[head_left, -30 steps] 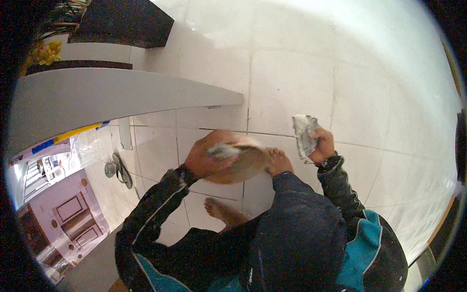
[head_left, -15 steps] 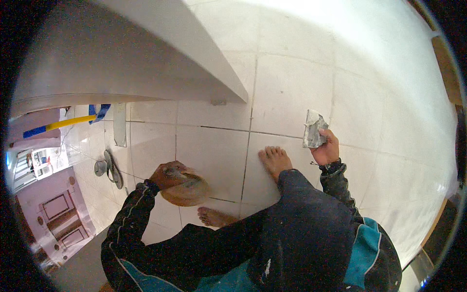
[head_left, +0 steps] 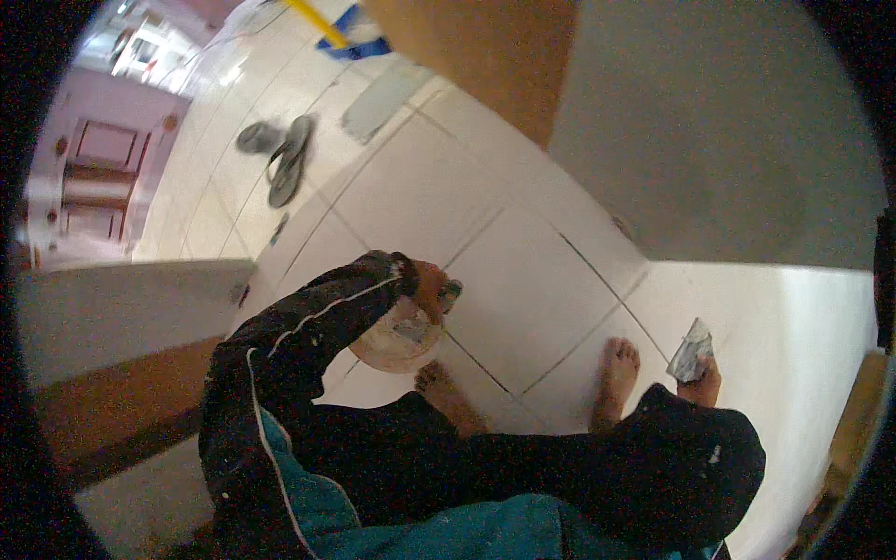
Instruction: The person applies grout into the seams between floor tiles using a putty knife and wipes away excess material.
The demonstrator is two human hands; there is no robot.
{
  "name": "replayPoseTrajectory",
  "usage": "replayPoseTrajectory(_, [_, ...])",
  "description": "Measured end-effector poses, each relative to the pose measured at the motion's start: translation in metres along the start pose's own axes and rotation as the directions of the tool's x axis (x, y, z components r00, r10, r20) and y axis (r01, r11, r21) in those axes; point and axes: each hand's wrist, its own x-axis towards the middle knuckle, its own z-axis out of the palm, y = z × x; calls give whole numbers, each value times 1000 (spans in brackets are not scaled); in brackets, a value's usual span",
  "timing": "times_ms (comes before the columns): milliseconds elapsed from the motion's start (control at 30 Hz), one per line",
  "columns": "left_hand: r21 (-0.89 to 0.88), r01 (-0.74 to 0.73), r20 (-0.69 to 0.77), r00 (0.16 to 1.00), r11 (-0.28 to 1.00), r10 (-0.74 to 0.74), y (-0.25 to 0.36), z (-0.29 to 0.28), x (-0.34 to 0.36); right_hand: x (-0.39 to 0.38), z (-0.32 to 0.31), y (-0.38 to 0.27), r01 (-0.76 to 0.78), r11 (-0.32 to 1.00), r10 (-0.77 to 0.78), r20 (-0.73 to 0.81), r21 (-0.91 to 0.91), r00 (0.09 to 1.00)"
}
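My right hand (head_left: pixel 702 385), partly hidden behind my knee, is closed on a flat scraper-like piece (head_left: pixel 691 351) smeared with whitish-grey paste. It is to the right of my right foot. On the left, my left hand (head_left: pixel 430 287) is over the upper right rim of a round tan bowl (head_left: pixel 392 349) with a grey-white patch of paste inside. Its fingers are curled, and a small grey-green thing (head_left: pixel 452 296) shows beside them. I cannot tell whether that is part of a tool. Whether the bowl rests on the floor is also unclear.
A large grey panel (head_left: pixel 719 140) with a brown side (head_left: pixel 485 47) stands at upper right. At upper left lie a flip-flop (head_left: pixel 291 161), a grey rounded object (head_left: pixel 257 137), a grey flat slab (head_left: pixel 383 101) and a yellow-and-blue tool (head_left: pixel 347 45). Another panel (head_left: pixel 140 313) is at left.
My view has turned, so the panel now stands at upper right. My left hand has gone from the bowl's upper left to its upper right in view. My right hand appears lower, still holding the scraper-like piece.
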Motion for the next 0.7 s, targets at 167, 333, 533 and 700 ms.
replayPoseTrajectory(167, [-236, 467, -243, 821, 852, -517, -11, 30, -23, 41, 78, 46, -65, 996, 67, 21, -63, 998])
replayPoseTrajectory(333, [-655, -41, -247, 955, 754, -163, -97, -22, -73, 41, 65, 62, 14, 908, 20, 75, -420, 997])
replayPoseTrajectory(533, [-709, -348, -514, 850, 613, -112, -232, -33, -24, 22, 90, 54, -97, 995, 98, -113, 17, 989])
replayPoseTrajectory(700, [-888, -457, -452, 888, 45, 89, -276, -58, 64, -2, 107, 43, -121, 938, 25, -284, -325, 958])
